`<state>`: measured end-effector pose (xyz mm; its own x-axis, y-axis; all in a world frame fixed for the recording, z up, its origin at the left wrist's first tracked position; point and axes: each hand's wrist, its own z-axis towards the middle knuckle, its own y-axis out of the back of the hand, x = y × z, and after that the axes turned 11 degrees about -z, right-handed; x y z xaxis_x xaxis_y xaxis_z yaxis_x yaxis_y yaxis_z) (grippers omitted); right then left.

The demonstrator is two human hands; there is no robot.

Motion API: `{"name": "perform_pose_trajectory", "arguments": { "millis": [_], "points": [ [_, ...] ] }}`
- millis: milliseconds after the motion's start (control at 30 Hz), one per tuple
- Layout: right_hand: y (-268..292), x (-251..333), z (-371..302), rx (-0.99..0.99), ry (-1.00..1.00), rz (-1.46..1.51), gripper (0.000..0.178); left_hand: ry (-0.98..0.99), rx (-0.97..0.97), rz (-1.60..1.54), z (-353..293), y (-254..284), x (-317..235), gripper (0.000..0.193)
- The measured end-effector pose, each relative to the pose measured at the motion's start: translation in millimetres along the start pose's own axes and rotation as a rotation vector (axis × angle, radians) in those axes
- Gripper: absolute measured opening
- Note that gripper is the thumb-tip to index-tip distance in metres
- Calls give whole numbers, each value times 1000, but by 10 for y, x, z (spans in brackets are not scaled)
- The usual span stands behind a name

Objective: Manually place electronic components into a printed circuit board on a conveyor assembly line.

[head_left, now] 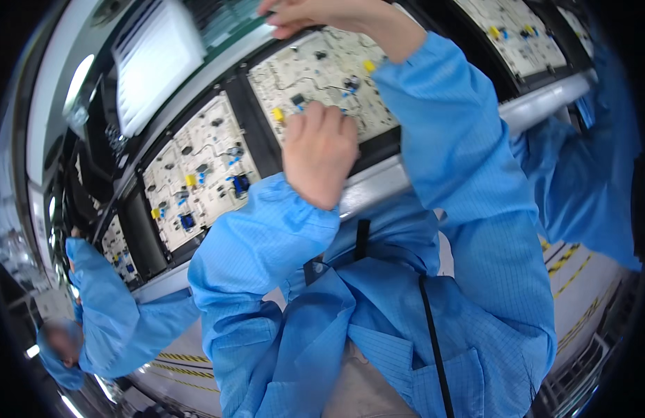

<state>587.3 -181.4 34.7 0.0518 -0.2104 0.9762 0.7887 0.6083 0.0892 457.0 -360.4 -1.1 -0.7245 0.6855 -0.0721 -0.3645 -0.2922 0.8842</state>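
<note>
A cream circuit board (273,76) with small mounted parts lies before me in a black frame. My left hand (321,153) is over its near edge, with fingers curled down at the parts close to a yellow component (278,114). Its fingertips are hidden, so I cannot make out what they hold, if anything. My right hand (315,15) is stretched across the board's far edge at the top of the view, slightly blurred. Its fingers are loosely apart, and nothing shows in them.
Another populated board (197,164) sits to the left on the line, and one more (510,35) to the right. A metal rail (374,187) runs along the near side. White sheets (155,63) hang at the far left. Co-workers in blue are at both sides, including one sleeve (103,285).
</note>
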Motion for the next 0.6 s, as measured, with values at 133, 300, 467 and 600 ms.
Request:
{"name": "perform_pose_trajectory", "arguments": {
  "millis": [133, 300, 467, 600],
  "points": [
    [-247, 233, -64, -49, -86, -180, 31, 15, -2, -97, -37, 127, 124, 14],
    [-312, 327, -111, -35, -69, -323, 21, 159, 77, -34, 22, 814, 951, 33],
    [-430, 278, -58, 74, 27, -492, 27, 468, -327, 118, -457, 1233, 2786, 22],
    [-378, 222, -64, 56, -107, -539, 23, 744, -545, 146, -908, 1034, 3940, 19]
  ]
}}
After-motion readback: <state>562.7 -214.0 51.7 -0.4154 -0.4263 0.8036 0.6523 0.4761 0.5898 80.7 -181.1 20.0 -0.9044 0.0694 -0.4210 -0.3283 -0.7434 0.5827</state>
